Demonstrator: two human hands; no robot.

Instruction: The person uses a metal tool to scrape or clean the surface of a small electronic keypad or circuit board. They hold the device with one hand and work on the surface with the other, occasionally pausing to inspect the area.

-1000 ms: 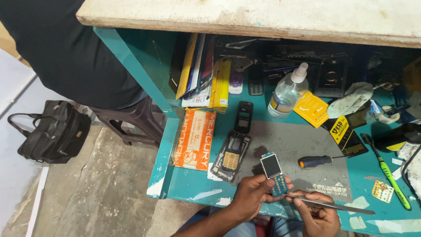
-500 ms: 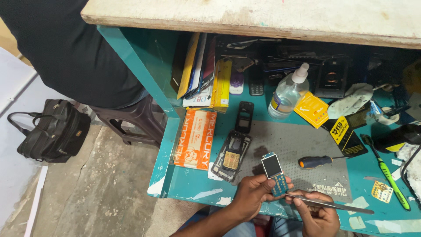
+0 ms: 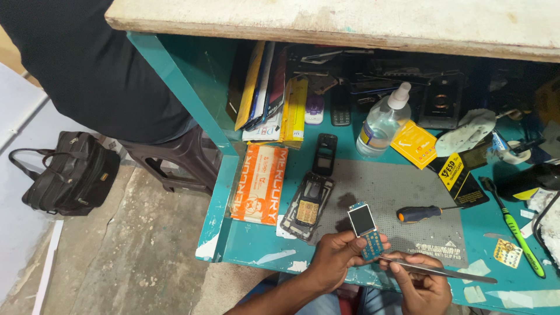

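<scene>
My left hand [image 3: 335, 256] grips a bare phone circuit board [image 3: 366, 229] with a small screen at its top and a blue keypad part below, held tilted over the grey anti-slip mat [image 3: 391, 192]. My right hand [image 3: 420, 286] holds metal tweezers [image 3: 443, 270] that lie nearly flat, one end close to the board's lower edge, the other pointing right. An opened phone housing [image 3: 308, 205] and a black front frame [image 3: 325, 153] lie on the mat's left side. An orange-handled screwdriver [image 3: 421, 213] rests just right of the board.
On the teal bench [image 3: 217, 230] stand a clear spray bottle [image 3: 380, 121], an orange packet [image 3: 260, 184], upright books and packets [image 3: 265, 93], yellow packets [image 3: 415, 144] and a green toothbrush [image 3: 513, 224]. A person in black sits on a stool [image 3: 175, 160] at left; a black bag [image 3: 67, 173] lies on the floor.
</scene>
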